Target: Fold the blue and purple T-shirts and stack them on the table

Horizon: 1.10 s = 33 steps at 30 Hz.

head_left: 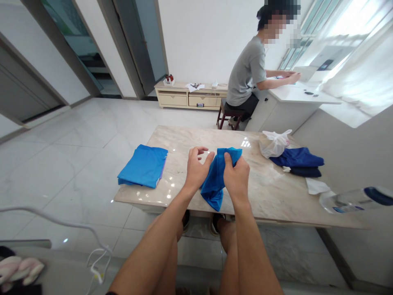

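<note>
A bright blue cloth (215, 176) hangs in folds above the near side of the marble table, its lower end drooping toward the edge. My right hand (238, 174) grips its upper part, the thumb pressed on the fabric. Just left of the cloth, my left hand (198, 166) has its fingers curved and apart from the thumb, with nothing seen between them. On the table's left end lies a folded blue cloth (144, 166), flat, with a purple edge showing.
The marble table (260, 196) carries a white plastic bag (274, 143), dark blue fabric (297, 157), a white tissue (317, 186) and a clear bottle (353, 200) at right. Beyond it, a person (248, 73) sits on a stool by a white desk. A low cabinet (175, 98) stands behind.
</note>
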{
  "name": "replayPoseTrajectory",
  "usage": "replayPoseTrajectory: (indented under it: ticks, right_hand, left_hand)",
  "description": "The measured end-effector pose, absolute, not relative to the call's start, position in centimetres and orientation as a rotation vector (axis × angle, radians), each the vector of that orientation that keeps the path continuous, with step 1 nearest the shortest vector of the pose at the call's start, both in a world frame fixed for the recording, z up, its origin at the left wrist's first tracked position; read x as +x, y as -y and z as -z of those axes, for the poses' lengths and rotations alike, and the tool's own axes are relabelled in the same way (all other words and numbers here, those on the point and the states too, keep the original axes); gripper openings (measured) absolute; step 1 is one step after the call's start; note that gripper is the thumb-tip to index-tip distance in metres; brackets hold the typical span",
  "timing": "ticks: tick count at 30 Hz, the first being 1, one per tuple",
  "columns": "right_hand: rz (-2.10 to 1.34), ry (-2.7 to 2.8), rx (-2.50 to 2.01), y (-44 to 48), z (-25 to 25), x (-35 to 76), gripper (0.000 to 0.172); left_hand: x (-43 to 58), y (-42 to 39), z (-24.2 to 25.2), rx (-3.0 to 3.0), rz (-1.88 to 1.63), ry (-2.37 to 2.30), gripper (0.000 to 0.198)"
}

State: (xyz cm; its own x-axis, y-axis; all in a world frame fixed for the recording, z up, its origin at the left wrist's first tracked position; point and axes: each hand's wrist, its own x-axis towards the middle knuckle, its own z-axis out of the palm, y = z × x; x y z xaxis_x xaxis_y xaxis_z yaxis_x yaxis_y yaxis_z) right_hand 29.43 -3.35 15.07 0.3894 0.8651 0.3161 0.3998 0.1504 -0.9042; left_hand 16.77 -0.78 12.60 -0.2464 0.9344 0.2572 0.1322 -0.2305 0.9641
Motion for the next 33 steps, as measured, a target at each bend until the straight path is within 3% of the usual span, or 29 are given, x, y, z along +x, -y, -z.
replayPoseTrajectory:
  ticks: [11, 18, 26, 33]
  right_hand:
    - [-0.666, 1.226, -1.36, 3.2, -14.9, 28.9, 0.054]
    - [-0.683, 1.222, -1.408, 3.1, -14.6, 29.3, 0.056]
    - [-0.658, 1.343, -1.43, 3.2, -14.9, 29.0, 0.041]
    - [-0.581, 1.442, -1.477, 3.3, -14.6, 29.6, 0.031]
  left_hand:
    - [16.3, 1.2, -13.0, 1.288, -1.274, -0.953, 0.058]
    - [15.9, 1.0, -12.9, 1.421, -1.189, -1.025, 0.047]
    - [15.4, 1.1, -13.0, 1.401, -1.435, -1.148, 0.031]
    - [15.1, 1.1, -13.1, 1.32, -1.528, -1.106, 0.032]
